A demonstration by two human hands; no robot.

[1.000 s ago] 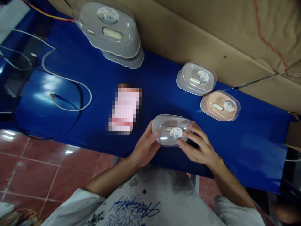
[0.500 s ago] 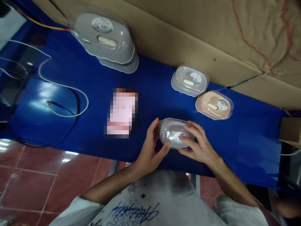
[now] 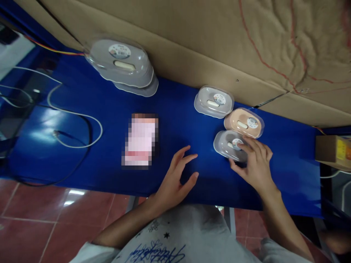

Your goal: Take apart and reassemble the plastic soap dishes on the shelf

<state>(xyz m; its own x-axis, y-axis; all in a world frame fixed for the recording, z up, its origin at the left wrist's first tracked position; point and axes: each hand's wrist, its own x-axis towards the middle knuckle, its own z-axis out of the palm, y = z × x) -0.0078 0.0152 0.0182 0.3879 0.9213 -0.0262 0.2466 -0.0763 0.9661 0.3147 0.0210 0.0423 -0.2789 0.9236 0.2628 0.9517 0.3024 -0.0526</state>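
1. R hand [image 3: 255, 162]: gripping gray box [image 3: 225, 143], fingers over clear lid, thumb at near edge.
2. Gray box: R part of blue table [image 3: 181, 124], just in front of peach box [image 3: 238, 122]; can't tell if the two touch.
3. L hand [image 3: 177, 177]: open & free, fingers spread, btwn blurred pink item [image 3: 139, 140] and gray box.
4. Pale box [image 3: 203, 100]: just L of & behind peach box, nr cardboard [image 3: 178, 44].
5. Stack of bigger boxes [image 3: 123, 76]: back L, top one w/ round label.
6. White cable [image 3: 82, 116]: looped, L end.

Left hand [image 3: 175, 180] splayed, right hand [image 3: 256, 166] curled
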